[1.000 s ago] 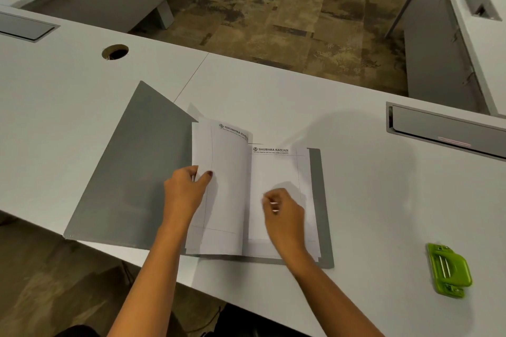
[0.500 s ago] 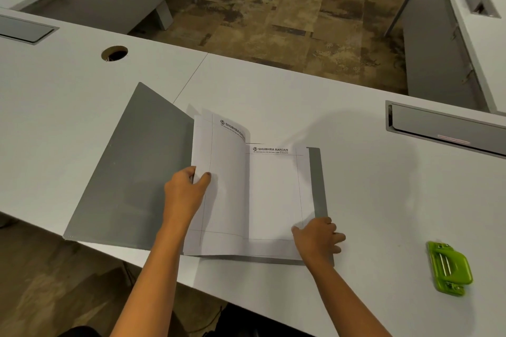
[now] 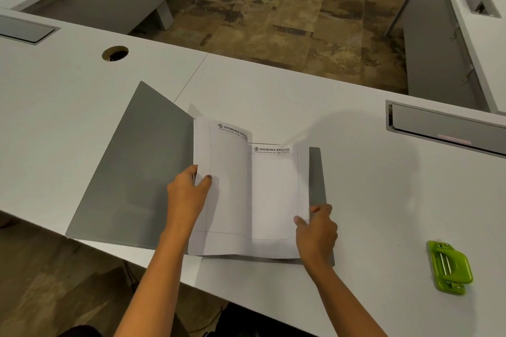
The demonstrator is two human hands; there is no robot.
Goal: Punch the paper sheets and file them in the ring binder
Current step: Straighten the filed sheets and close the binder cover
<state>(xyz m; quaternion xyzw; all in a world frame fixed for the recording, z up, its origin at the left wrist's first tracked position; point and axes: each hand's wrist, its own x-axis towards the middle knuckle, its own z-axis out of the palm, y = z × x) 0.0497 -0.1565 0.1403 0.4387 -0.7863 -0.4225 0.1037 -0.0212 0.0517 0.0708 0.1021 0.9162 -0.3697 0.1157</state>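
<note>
So the grey ring binder (image 3: 131, 172) is lying wide open on the white desk (image 3: 273, 85), front cover flopped out to the left and hanging a bit over the near edge. The paper sheets (image 3: 273, 194) sit inside it, over the right half. Part of the stack curves up and over toward the left like a turned page, and the rest lies flat on the back cover, with letterhead print visible at the top of both. The left hand (image 3: 187, 194) pinches the left edge of the lifted pages, thumb on top. The right hand (image 3: 317, 230) grips the lower right edge of the flat sheets, thumb on the paper and fingers curled at the edge. The green hole punch (image 3: 449, 268) is well off to the right, nobody touching it. There's a round cable hole (image 3: 115, 53) further back on the left.
</note>
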